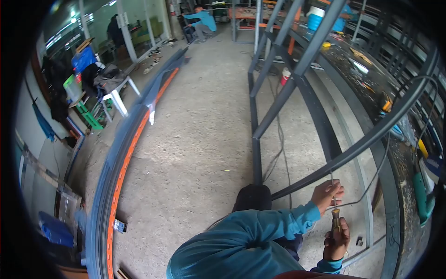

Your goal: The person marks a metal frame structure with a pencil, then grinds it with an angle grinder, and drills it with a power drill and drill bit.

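Observation:
My right hand (337, 240) is wrapped round the black and yellow handle of a screwdriver (335, 215), held upright with its shaft pointing away from me. Just beyond it, my left hand (327, 196) pinches the thin shaft with thumb and fingers. The shaft's end reaches the dark grey metal frame (320, 174), near a curved bar; the exact contact at the tip is too small to make out. A dark cable (360, 199) runs past my left hand.
A long workbench (395, 195) with scattered tools stands along the right. Long metal profiles, with an orange strip (125, 172), lie on the left. A white stool (121, 95) holds clothes. A red and white cup (285, 76) stands behind the frame. A person (202, 21) crouches far back.

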The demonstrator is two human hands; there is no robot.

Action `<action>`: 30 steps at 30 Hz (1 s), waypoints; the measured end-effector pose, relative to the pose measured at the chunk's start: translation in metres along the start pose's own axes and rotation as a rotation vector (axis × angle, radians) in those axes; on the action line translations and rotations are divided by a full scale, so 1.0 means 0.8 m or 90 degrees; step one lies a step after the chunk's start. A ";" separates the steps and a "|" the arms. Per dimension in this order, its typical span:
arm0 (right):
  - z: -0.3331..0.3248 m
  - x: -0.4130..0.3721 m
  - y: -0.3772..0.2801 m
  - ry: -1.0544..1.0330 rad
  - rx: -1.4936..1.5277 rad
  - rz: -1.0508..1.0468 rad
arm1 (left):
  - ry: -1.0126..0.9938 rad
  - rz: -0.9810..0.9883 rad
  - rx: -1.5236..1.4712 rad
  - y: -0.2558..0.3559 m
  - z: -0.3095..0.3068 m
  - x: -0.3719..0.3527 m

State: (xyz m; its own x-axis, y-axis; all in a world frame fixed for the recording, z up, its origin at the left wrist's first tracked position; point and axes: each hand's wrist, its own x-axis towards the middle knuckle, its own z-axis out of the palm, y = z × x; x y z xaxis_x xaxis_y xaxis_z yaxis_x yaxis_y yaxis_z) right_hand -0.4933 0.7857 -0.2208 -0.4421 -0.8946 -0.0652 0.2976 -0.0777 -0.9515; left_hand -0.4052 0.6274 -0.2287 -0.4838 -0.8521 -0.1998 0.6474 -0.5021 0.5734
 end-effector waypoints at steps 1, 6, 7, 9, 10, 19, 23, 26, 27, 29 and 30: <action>0.000 -0.007 -0.001 0.008 -0.027 -0.038 | 0.006 0.012 0.023 -0.004 0.002 -0.005; -0.001 -0.020 -0.008 0.074 -0.007 -0.045 | 0.004 0.066 -0.067 0.008 0.000 0.012; 0.000 -0.023 -0.008 0.089 0.025 -0.043 | -0.007 0.046 -0.156 0.013 0.001 0.017; -0.005 -0.028 -0.007 0.115 0.064 -0.059 | -0.074 0.043 -0.329 0.004 -0.008 0.031; -0.010 -0.031 -0.008 0.114 0.067 -0.055 | -0.070 0.044 -0.325 -0.002 -0.013 0.040; -0.055 -0.048 -0.018 0.113 0.149 -0.084 | -0.260 0.019 -0.587 -0.017 -0.010 0.068; -0.065 -0.051 -0.017 0.131 0.167 -0.061 | -0.319 0.009 -0.638 -0.023 -0.014 0.072; -0.074 -0.054 -0.015 0.097 0.173 -0.043 | -0.421 -0.007 -0.679 -0.027 -0.012 0.076; -0.077 -0.055 -0.015 0.096 0.172 -0.043 | -0.463 -0.013 -0.703 -0.028 -0.010 0.077; -0.083 -0.056 -0.017 0.060 0.165 -0.044 | -0.509 -0.005 -0.733 -0.031 -0.001 0.082; -0.084 -0.057 -0.019 0.061 0.163 -0.046 | -0.555 0.004 -0.758 -0.031 0.005 0.084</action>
State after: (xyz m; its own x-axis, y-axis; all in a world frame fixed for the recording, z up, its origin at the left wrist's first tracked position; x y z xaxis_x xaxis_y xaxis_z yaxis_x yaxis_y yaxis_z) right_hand -0.5348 0.8571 -0.2235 -0.5445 -0.8378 -0.0400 0.4614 -0.2594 -0.8484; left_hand -0.4560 0.5830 -0.2536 -0.3940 -0.7150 0.5776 0.5331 -0.6897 -0.4900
